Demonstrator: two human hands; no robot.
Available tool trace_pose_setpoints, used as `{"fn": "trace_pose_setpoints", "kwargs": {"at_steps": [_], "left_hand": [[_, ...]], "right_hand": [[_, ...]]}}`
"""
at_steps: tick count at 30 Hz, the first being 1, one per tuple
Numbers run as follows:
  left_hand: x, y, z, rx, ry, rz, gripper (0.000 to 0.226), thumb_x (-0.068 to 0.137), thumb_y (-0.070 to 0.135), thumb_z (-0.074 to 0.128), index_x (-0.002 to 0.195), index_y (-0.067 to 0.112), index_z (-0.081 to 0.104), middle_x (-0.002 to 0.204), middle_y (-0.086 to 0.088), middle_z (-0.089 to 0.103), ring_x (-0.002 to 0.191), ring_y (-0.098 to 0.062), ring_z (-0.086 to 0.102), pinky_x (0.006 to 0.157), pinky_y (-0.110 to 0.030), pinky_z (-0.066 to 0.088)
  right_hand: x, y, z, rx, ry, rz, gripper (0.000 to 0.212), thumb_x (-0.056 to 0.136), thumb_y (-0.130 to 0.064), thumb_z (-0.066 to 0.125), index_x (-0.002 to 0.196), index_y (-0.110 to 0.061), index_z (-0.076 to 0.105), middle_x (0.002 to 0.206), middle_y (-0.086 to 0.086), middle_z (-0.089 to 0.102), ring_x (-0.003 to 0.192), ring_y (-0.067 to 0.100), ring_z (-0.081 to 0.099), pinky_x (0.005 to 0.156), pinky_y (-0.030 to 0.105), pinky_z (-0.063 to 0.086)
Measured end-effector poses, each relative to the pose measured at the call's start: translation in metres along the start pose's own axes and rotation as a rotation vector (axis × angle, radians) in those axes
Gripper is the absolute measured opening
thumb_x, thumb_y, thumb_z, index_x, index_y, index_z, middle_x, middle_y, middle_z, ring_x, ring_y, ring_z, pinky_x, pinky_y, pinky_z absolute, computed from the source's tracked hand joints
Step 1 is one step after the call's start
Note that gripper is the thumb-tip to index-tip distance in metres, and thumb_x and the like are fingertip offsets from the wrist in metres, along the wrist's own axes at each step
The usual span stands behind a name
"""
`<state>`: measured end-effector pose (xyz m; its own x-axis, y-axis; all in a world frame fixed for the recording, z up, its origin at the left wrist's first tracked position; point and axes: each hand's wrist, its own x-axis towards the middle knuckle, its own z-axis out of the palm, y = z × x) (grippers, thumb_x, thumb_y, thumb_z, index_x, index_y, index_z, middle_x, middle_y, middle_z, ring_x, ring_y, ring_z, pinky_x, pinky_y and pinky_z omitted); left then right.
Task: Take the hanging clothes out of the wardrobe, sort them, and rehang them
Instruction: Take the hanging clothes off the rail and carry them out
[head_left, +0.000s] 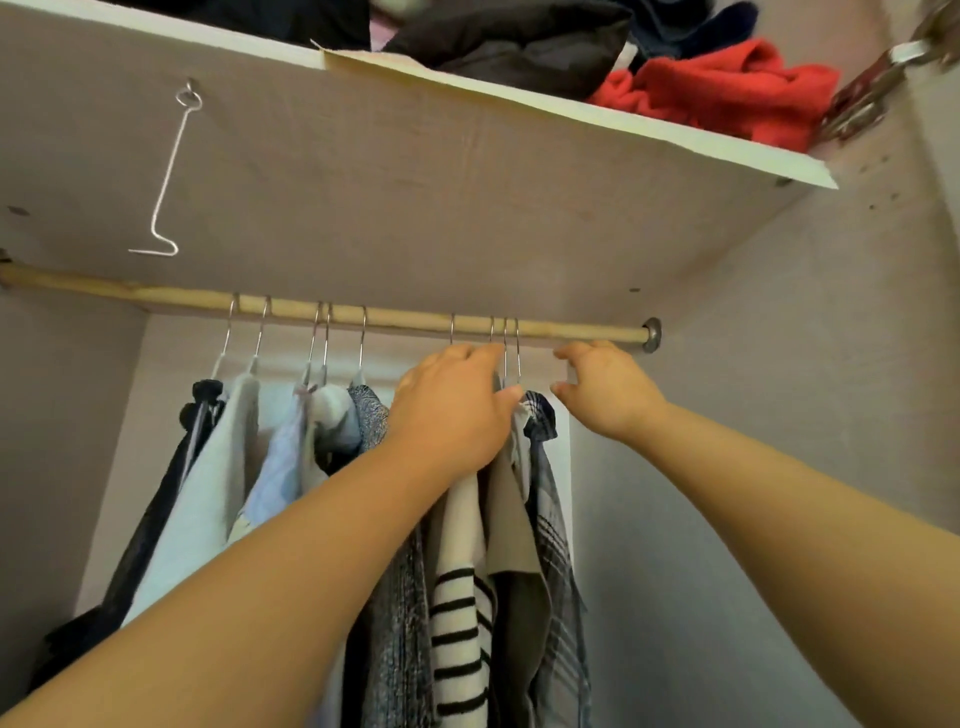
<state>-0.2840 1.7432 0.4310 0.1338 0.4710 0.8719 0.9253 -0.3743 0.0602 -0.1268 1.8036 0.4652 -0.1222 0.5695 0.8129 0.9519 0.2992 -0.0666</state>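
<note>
The hanging clothes (332, 467) are being carried on thin wire hangers hooked over the wooden rail (405, 318). One loose group is hanging below its left half and a tighter bunch below its right half. The left hand (452, 410) is being pressed against that right bunch just under the rail, with its thumb lying at the hanger necks (511, 364). Its fingers are being hidden by its own back, so whether anything is being clasped cannot be told. The right hand (610, 392) is being held just below the rail's right end, fingers spread and loosely curved, with nothing in them.

The striped sweater (460, 623) and plaid shirt (558, 545) are being judged soft, limp and light. They are probably best taken by the stiff hooks, not the cloth, and lifted up off the rail. Slipping off the smooth wire shoulders is being counted as the main risk.
</note>
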Motion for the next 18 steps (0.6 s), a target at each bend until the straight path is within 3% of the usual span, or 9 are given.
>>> {"fn": "trace_pose_setpoints", "kwargs": {"at_steps": [10,14,16,18], "left_hand": [[0.022,-0.003,0.021,0.049,0.007,0.107,0.052,0.095,0.043,0.042,0.144,0.029,0.029,0.145,0.003,0.037,0.133,-0.019,0.031,0.108,-0.033,0.025],[0.021,-0.004,0.023,0.043,0.005,0.108,0.049,0.095,0.042,0.042,0.142,0.029,0.033,0.141,0.004,0.04,0.132,-0.018,0.032,0.107,-0.032,0.025],[0.021,-0.004,0.024,0.054,0.0,0.111,0.047,0.095,0.042,0.043,0.139,0.028,0.035,0.14,0.004,0.041,0.131,-0.019,0.033,0.106,-0.032,0.025],[0.02,-0.005,0.025,0.075,0.0,0.118,0.048,0.095,0.043,0.042,0.14,0.029,0.034,0.14,0.004,0.04,0.131,-0.019,0.033,0.106,-0.031,0.025]], "right_hand": [[0.067,-0.005,0.044,0.101,-0.036,0.039,0.036,0.09,-0.025,0.053,0.124,-0.013,0.057,0.126,0.011,0.058,0.118,0.028,0.05,0.09,0.03,0.04],[0.076,0.0,0.053,0.046,-0.099,0.084,0.046,0.089,-0.033,0.056,0.128,-0.008,0.052,0.13,0.011,0.055,0.122,0.026,0.048,0.094,0.03,0.039],[0.078,0.003,0.052,0.029,-0.145,0.098,0.04,0.09,-0.035,0.055,0.115,-0.005,0.058,0.118,0.011,0.06,0.115,0.028,0.051,0.086,0.03,0.042],[0.08,0.005,0.05,0.002,-0.175,0.102,0.026,0.09,-0.032,0.055,0.08,-0.008,0.057,0.084,0.008,0.058,0.095,0.029,0.052,0.061,0.028,0.04]]}}
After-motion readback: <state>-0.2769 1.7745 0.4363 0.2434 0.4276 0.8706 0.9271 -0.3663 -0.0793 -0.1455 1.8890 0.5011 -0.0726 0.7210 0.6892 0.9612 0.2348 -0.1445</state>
